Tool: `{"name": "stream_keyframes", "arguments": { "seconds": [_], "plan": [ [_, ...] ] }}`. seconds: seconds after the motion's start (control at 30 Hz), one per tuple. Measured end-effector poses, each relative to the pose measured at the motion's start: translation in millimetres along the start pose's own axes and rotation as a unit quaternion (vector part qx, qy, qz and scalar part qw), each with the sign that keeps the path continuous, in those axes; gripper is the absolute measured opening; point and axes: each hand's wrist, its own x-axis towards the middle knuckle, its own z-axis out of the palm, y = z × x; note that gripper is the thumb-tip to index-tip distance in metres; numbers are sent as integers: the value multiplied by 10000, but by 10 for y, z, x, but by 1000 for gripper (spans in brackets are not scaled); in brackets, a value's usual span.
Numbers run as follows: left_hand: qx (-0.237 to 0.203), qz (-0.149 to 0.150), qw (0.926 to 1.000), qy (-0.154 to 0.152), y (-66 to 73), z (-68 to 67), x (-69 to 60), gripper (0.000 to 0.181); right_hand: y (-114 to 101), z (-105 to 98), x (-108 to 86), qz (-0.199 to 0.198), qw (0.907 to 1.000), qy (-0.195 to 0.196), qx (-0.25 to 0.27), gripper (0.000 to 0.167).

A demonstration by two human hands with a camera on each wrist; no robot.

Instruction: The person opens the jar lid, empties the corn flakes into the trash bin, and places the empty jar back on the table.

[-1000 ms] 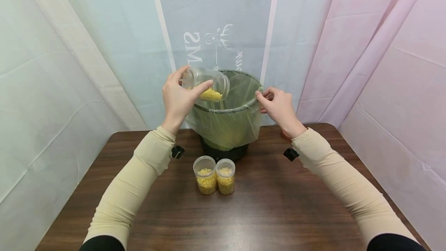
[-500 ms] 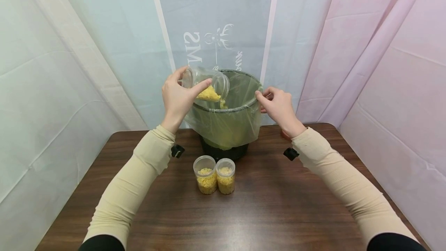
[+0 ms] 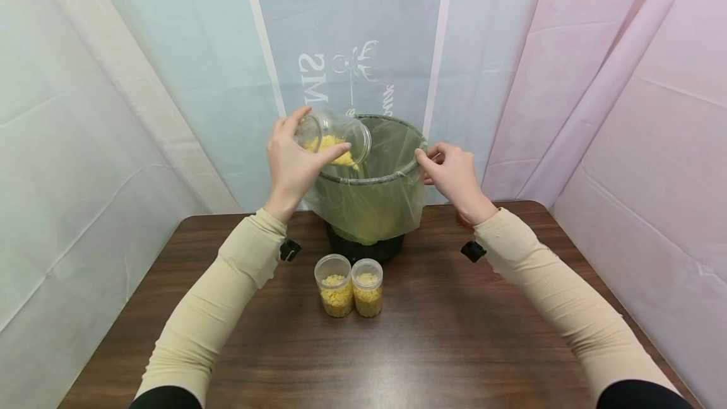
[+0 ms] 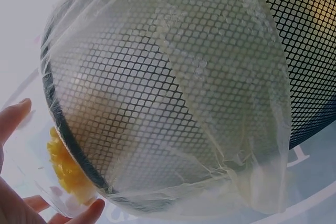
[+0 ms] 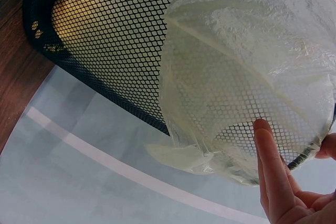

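Note:
My left hand grips a clear plastic jar tipped on its side over the trash bin's opening. Yellow crumbly bits lie along the jar's lower wall, some near its mouth; they also show in the left wrist view as a yellow clump. The black mesh trash bin stands upright, its upper part covered by a thin pale-green bag folded over the rim. At the rim's right side, my right hand pinches the bag-covered edge, fingers outside the mesh in the right wrist view.
Two clear jars, a left one and a right one, stand side by side before the bin, partly filled with yellow bits. The brown table ends just behind the bin, where a pale printed curtain hangs.
The yellow bits have shifted inside the jar, and half a second ago some were dropping from its mouth into the bin. The jar's angle differs slightly; my right hand stays put.

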Motion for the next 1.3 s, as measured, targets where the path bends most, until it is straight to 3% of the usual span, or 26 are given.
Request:
{"name": "stream_keyframes", "arguments": {
  "seconds": [1.03, 1.13, 1.3],
  "plan": [
    [-22, 1003, 9949, 37, 4, -1, -9, 86, -16, -1, -10, 63, 10000, -43, -38, 36],
    [12, 960, 9954, 40, 11, 3, -10, 85, -17, -4, -11, 54, 9999, -47, -71, 36],
    [8, 529, 9986, 83, 19, 3, -13, 85, -13, -3, -10, 45, 9999, -49, -91, 37]
  ]
}}
